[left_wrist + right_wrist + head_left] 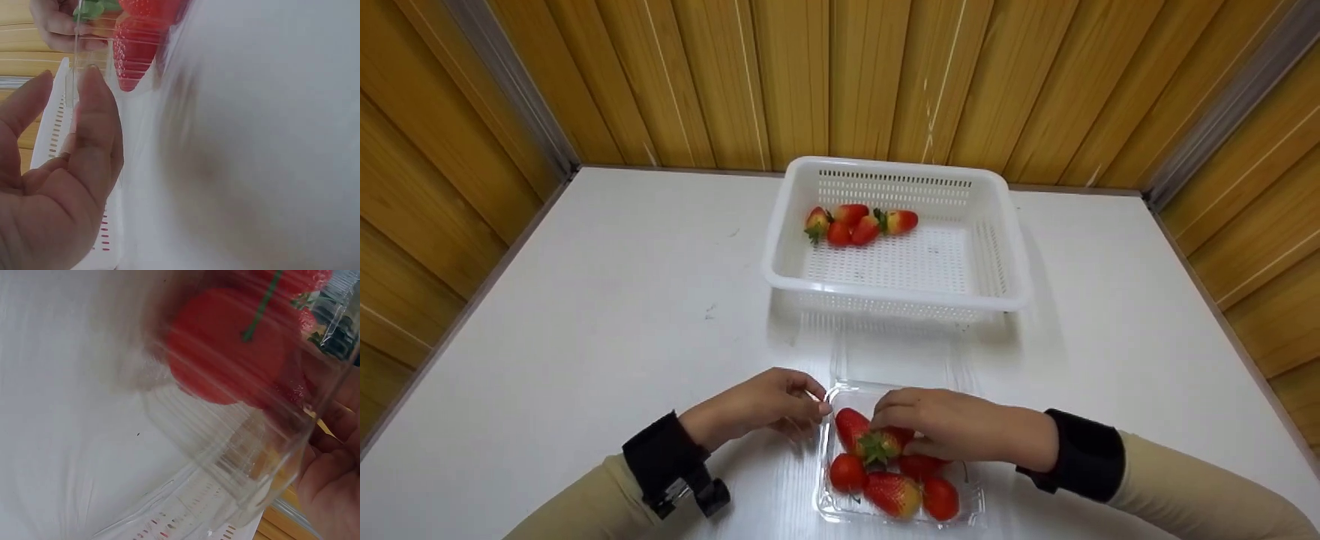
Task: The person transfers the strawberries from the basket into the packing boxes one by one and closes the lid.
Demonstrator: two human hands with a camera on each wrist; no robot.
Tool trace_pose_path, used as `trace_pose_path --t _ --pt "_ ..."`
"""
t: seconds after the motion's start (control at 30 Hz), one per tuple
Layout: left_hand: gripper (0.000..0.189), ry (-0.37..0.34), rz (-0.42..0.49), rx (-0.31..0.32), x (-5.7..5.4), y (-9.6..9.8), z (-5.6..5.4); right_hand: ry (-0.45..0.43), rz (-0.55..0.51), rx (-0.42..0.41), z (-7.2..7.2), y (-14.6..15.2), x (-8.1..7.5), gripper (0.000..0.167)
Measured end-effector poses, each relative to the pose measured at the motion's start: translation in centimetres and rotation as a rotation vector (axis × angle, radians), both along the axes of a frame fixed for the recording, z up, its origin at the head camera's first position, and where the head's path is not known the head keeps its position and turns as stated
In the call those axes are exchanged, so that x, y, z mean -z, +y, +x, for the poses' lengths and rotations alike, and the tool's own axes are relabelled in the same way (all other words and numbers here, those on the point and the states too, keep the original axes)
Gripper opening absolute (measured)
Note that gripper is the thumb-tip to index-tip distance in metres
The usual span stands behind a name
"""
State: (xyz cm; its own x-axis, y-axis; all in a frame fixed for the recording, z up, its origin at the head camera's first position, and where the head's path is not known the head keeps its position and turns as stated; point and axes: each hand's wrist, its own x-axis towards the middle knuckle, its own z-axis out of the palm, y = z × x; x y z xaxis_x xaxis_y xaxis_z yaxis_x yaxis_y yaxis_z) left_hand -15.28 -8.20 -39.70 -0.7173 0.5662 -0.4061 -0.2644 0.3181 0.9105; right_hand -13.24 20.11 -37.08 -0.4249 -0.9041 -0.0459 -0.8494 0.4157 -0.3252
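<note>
A clear plastic clamshell box [826, 504] lies near the front of the table with several strawberries [892, 493] and round red fruits [847, 472] in it. My right hand [941, 421] reaches over its right side, fingers curled down round a strawberry [897, 435] that they partly cover. In the right wrist view, a round fruit [225, 349] with a thin green stem shows through the box wall, beside that hand. At the upper left rim of the box is my left hand [772, 405], fingers loosely bent; the left wrist view shows its thumb and forefinger apart, with nothing between them.
Behind the box stands a white perforated basket [900, 296] with several strawberries [864, 229] grouped at its left. The box's clear lid [896, 360] lies folded back toward the basket. Wood-patterned walls [870, 82] enclose the white table [622, 300] at the back and sides.
</note>
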Motion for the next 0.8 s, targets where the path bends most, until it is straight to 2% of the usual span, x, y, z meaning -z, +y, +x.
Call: trace_pose_path --t 0.3,0.67,0.8 --pt "0.021 -0.061 0.05 -0.045 0.4 0.5 0.3 0.003 0.061 0.017 0.2 -0.3 0.5 0.036" --pt "0.02 -0.13 0.124 -0.066 0.6 0.8 0.7 0.154 0.068 -0.053 0.2 -0.6 1.3 0.036" --pt "0.02 -0.132 0.13 -0.07 0.6 0.8 0.7 0.129 0.076 -0.045 0.3 -0.6 1.3 0.035"
